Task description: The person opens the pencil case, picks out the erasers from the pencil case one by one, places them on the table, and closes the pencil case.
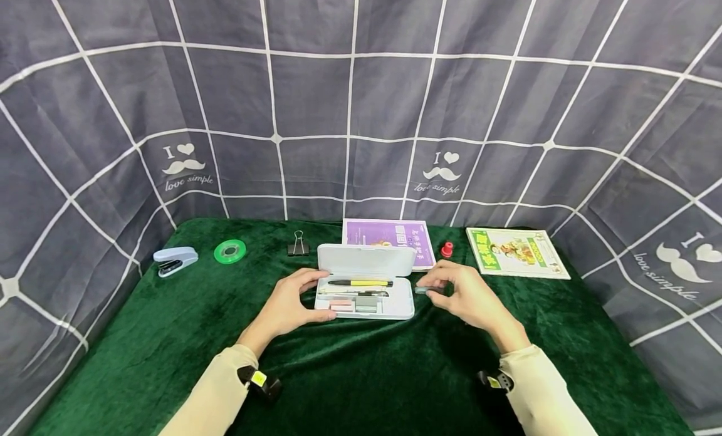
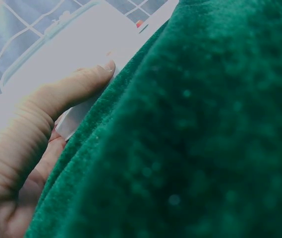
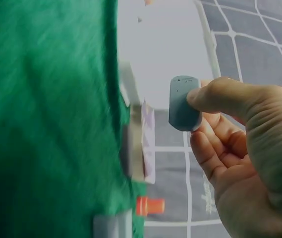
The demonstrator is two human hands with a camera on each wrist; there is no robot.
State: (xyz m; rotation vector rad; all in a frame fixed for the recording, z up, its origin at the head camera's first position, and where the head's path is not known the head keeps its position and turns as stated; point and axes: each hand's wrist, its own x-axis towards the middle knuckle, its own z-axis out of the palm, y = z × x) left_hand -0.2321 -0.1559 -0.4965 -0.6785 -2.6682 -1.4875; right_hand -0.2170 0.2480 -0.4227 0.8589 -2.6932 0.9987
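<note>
An open white pencil case [image 1: 395, 304] lies on the green cloth in the middle, its lid [image 1: 365, 259] standing up at the back. Inside lie a yellow pen [image 1: 361, 282], a dark pen and small erasers [image 1: 342, 305]. My left hand [image 1: 293, 301] grips the case's left end, thumb on its edge [image 2: 88, 82]. My right hand [image 1: 459, 292] hovers just right of the case and pinches a small grey eraser [image 1: 422, 290] [image 3: 182, 103] between thumb and fingers.
A purple booklet [image 1: 389, 234] lies behind the case, a red stamp [image 1: 447, 249] and a green-edged picture book [image 1: 516, 252] to the right. At back left sit a binder clip [image 1: 298, 244], a green tape roll [image 1: 229, 251] and a stapler [image 1: 175, 260]. Grid-patterned curtains surround the table.
</note>
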